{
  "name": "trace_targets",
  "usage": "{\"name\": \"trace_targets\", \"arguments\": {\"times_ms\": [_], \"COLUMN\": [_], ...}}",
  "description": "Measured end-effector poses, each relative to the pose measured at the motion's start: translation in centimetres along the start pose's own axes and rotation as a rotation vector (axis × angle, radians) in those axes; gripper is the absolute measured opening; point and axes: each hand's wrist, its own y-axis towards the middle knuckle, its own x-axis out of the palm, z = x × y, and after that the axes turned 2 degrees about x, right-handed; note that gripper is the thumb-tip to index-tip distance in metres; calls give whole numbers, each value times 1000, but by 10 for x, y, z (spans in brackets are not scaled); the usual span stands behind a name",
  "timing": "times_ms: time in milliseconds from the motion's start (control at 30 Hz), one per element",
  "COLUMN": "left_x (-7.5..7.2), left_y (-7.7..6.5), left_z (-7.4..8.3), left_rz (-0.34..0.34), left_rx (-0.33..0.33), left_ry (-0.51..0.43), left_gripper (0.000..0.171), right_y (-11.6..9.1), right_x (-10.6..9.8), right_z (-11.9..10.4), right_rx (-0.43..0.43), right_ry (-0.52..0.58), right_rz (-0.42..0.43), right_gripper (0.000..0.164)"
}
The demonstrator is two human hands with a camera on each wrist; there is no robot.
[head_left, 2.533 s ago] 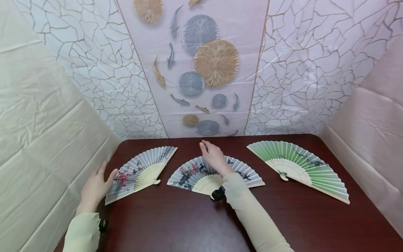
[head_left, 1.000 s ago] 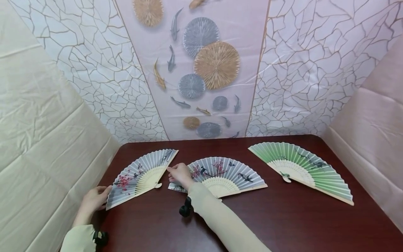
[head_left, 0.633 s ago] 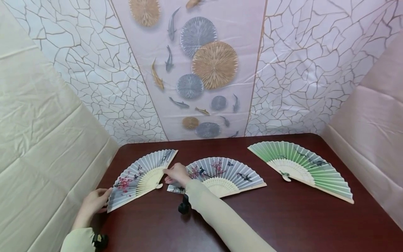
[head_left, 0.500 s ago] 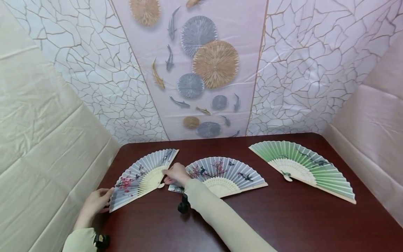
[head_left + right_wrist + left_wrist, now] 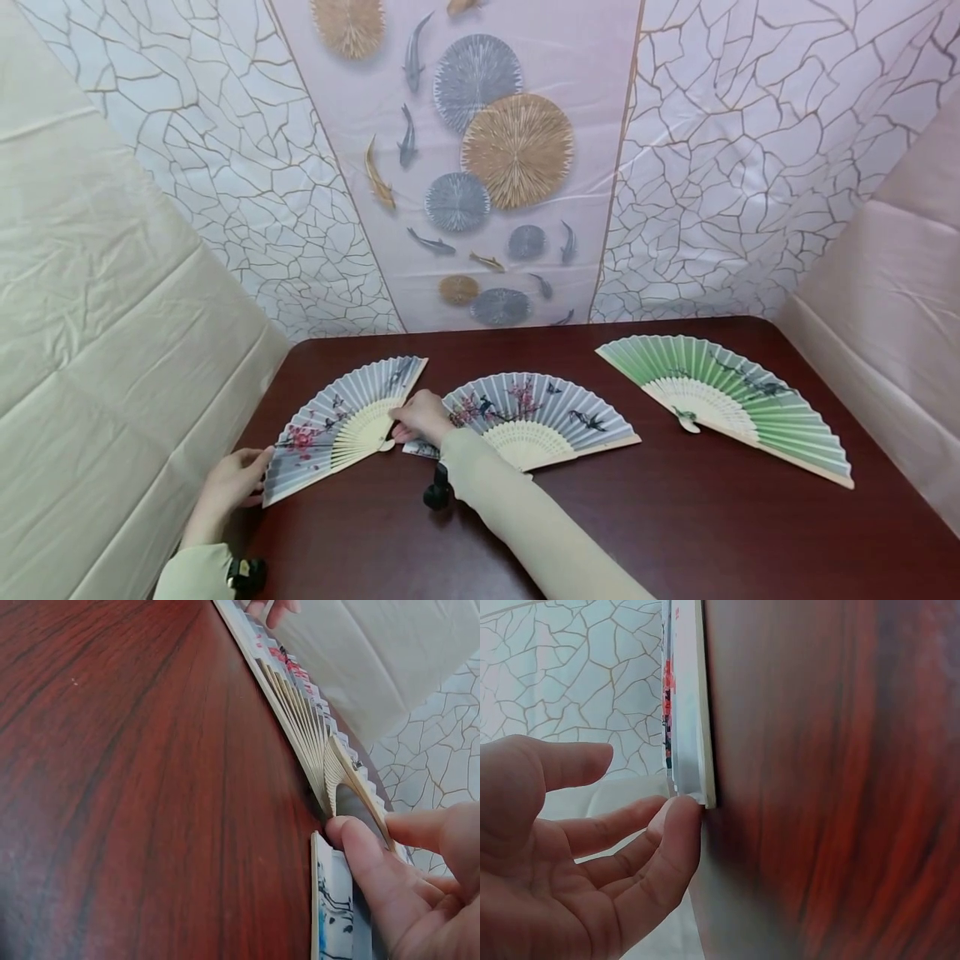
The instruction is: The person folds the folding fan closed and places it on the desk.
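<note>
In the head view, a grey folding fan with pink blossoms lies spread at the table's left. My right hand pinches its right outer stick near the pivot; the right wrist view shows that stick between thumb and fingers. My left hand is at the fan's left end. In the left wrist view, a fingertip touches the fan's end close over the table, while the thumb stays apart. A second grey blossom fan lies spread in the middle, its left part hidden behind my right hand and sleeve.
A green folding fan lies spread at the right of the dark red wooden table. A patterned cloth stands behind the table, with pale padded panels on both sides. Black wrist devices sit at both cuffs.
My right hand has moved from above the middle fan leftward to the left fan's stick and pinched it. My left hand has lowered to that fan's end. Lately both have hardly moved.
</note>
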Motion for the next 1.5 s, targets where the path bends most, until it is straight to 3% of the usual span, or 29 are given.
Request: {"name": "trace_targets", "arguments": {"times_ms": [267,733,967,1233,1500], "left_x": [2,2,-4,-9,-13], "left_y": [-1,1,-3,-5,-12], "left_z": [-3,3,16,33,55], "left_rz": [-3,4,0,22,51], "left_rx": [-9,-14,47,122,287], "left_ry": [-88,-116,-160,-160,-204], "left_gripper": [62,62,61,62,59], "right_y": [1,-11,-12,-26,-44], "right_x": [1,-2,-6,-18,-34], "right_z": [6,-2,-4,-15,-28], "right_rx": [-44,-106,-159,-243,-321], "right_ry": [38,269,310,397,436], "right_rz": [67,116,174,159,143], "right_gripper": [17,13,12,16,16]}}
